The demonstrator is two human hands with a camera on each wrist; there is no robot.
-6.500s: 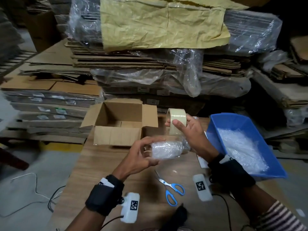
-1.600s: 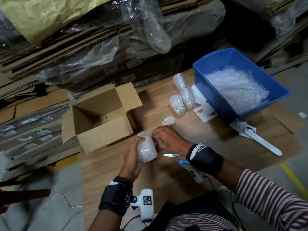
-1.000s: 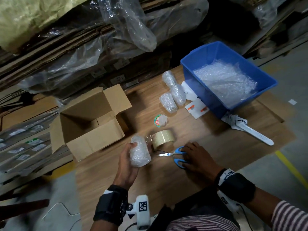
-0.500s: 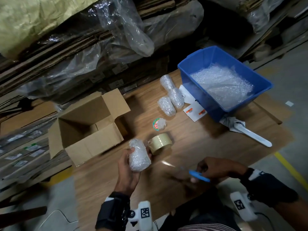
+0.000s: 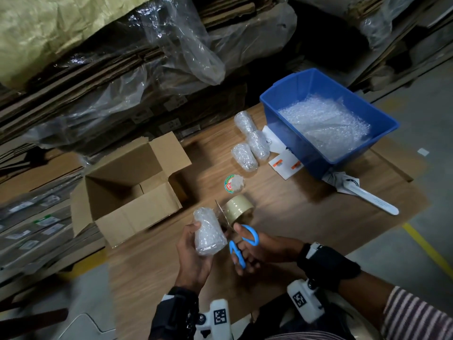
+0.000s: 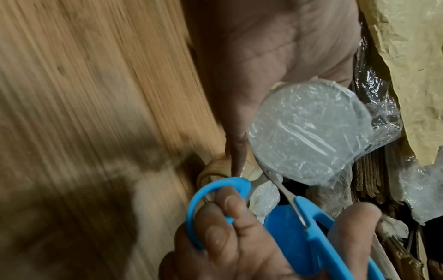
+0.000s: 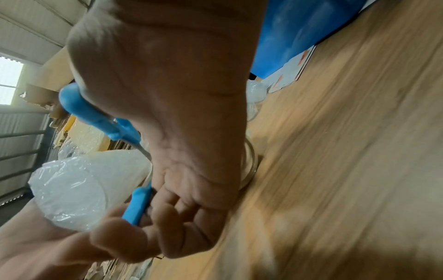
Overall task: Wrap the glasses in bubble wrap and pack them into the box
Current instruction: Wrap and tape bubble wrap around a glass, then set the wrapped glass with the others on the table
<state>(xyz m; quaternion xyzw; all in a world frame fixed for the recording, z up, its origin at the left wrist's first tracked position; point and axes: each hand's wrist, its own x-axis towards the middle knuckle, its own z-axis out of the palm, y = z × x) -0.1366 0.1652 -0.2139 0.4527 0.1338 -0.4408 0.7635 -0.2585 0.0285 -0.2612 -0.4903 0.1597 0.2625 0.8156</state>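
— Fingers of the left hand [image 5: 193, 251] hug the wrapped glass [image 5: 210, 233], standing up by the tape roll [image 5: 239, 210].
— And the right hand [image 5: 259, 249]?
— It grips open scissors [image 5: 241, 244] between glass and roll.

This is a warehouse or packing store: stacks of flattened cardboard sheets [image 5: 98, 77] under clear plastic sheeting [image 5: 181, 42] rise behind the wooden tabletop [image 5: 294, 217], and a yellow line [image 5: 426, 249] marks the grey concrete floor [image 5: 431, 114].
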